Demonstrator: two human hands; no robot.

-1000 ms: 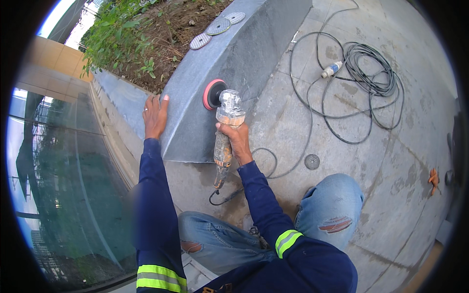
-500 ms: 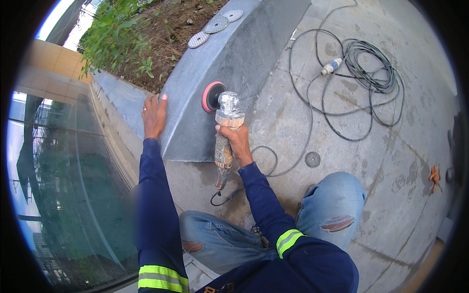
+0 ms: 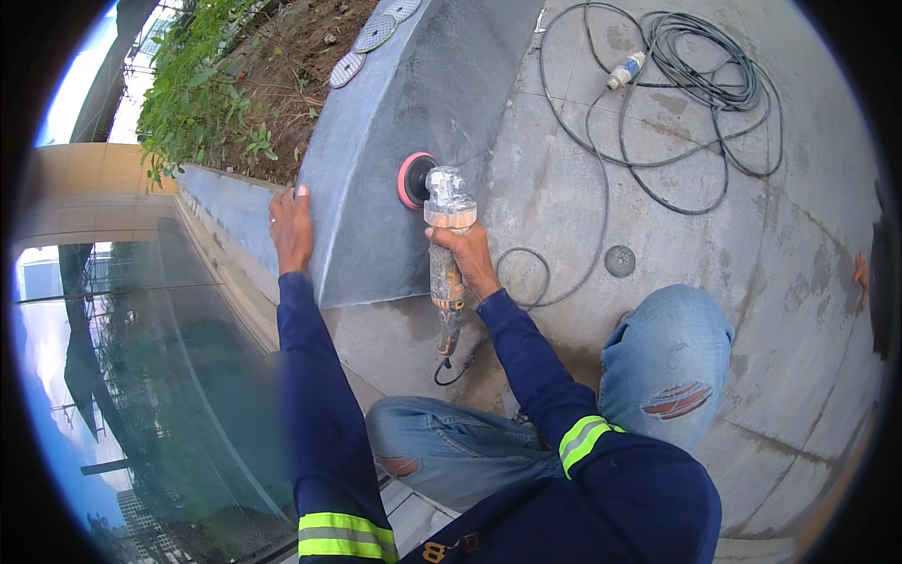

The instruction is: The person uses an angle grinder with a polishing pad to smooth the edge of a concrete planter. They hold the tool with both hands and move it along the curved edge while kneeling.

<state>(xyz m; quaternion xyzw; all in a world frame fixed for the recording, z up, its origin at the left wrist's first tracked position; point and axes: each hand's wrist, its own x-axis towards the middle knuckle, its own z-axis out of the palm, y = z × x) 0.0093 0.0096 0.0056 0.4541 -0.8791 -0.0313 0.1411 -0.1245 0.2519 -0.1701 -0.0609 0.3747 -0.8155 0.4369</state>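
My right hand (image 3: 470,254) grips a worn angle grinder (image 3: 449,282) around its body, just below the silver head. A black backing plate with a red-rimmed pad (image 3: 413,181) is fitted to it and lies against the side face of the grey stone planter wall (image 3: 376,249). Whether the pad spins, I cannot tell. My left hand (image 3: 292,230) rests on the wall's top near the corner, fingers stretched toward the soil. Farther along the top lie several round polishing pads (image 3: 376,33).
A black cable (image 3: 700,75) lies coiled on the paving at the far right, with a blue-and-white connector (image 3: 627,70). A loose grey disc (image 3: 620,260) sits right of the grinder. Green plants (image 3: 193,99) fill the bed. Glass panels (image 3: 178,376) stand at left.
My view has turned a little, so the pads on the wall and the cable shift up the picture. Both hands and the grinder keep nearly the same places on the wall.
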